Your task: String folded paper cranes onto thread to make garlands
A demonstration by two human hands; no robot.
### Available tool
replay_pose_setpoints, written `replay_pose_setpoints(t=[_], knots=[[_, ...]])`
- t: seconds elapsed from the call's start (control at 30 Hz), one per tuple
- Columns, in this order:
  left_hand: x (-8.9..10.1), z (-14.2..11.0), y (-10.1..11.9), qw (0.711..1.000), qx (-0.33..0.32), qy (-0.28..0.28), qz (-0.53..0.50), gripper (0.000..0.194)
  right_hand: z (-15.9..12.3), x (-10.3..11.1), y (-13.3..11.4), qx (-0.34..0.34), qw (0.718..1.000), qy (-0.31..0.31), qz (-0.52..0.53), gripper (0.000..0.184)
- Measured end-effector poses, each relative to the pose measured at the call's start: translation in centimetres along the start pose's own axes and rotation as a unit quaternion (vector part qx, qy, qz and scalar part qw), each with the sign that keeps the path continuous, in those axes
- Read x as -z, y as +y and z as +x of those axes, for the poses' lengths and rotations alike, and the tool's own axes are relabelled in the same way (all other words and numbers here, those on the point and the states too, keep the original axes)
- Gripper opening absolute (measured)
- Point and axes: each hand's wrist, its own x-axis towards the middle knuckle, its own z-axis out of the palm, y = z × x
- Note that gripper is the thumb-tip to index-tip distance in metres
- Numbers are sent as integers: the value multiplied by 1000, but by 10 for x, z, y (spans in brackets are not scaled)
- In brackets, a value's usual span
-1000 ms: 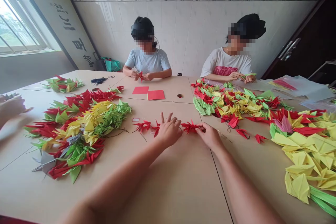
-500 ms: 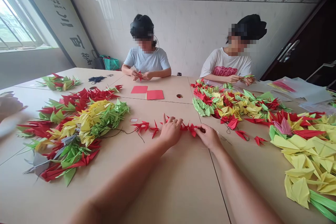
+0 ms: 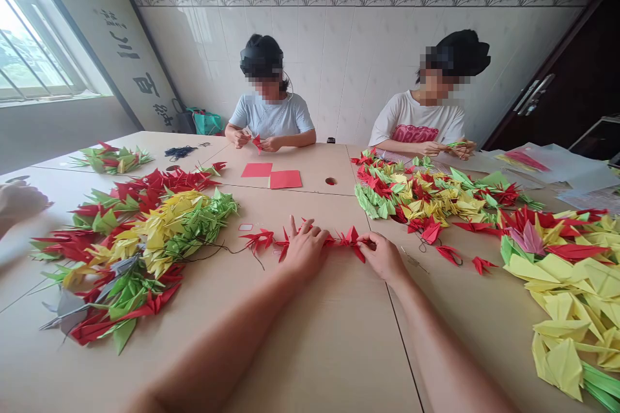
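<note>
Left hand (image 3: 305, 250): fingers (image 3: 293, 227) spread wide, palm down, resting on the strung red paper cranes (image 3: 346, 239), not clenched.
Right hand (image 3: 382, 257): fingers (image 3: 367, 243) drawn together, pinching the cranes just right of the left hand.
Cranes: strung in a line between both hands, with more trailing past the left fingers on dark thread (image 3: 213, 248).
Room: bare tan table (image 3: 334, 335) lies toward the body; heaped mixed paper cranes (image 3: 145, 239) sit well left of the left fingers, another heap (image 3: 426, 197) ahead of the right fingers.
Hidden: the fingers cover part of the string; the exact pinch point is hard to make out.
</note>
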Motion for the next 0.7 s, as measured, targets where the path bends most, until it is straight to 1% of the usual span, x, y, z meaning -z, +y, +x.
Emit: replay_pose_setpoints(t=[0.07, 0.13, 0.2, 0.23, 0.33, 0.4, 0.5, 0.57, 0.63, 0.7], knots=[[2, -1, 0, 1000, 10, 5, 0, 26, 0, 1, 1, -5, 1000, 2, 1, 16], [3, -1, 1, 1000, 11, 13, -7, 40, 0, 1, 2, -6, 1000, 0, 5, 16], [5, -1, 6, 1000, -6, 15, -21, 52, -1, 1, 1, -3, 1000, -4, 11, 18], [5, -2, 8, 999, -19, 13, -29, 54, -1, 1, 0, -2, 1000, -5, 14, 19], [6, -3, 16, 998, -57, 9, -39, 51, -2, 0, 0, -3, 1000, -4, 21, 19], [5, -4, 20, 997, -71, 17, -31, 49, -2, 0, 0, -7, 1000, 0, 28, 19], [2, -4, 24, 995, -90, 30, -12, 57, -2, 0, 1, -12, 999, -1, 50, 21], [0, -4, 26, 992, -122, 19, -8, 62, -1, 0, 2, -18, 997, -3, 70, 21], [-3, -5, 28, 987, -162, -7, -13, 67, 0, 0, 3, -28, 995, 0, 92, 21], [-4, -5, 30, 981, -190, -31, -23, 73, 1, -1, 5, -42, 992, 8, 121, 23]])
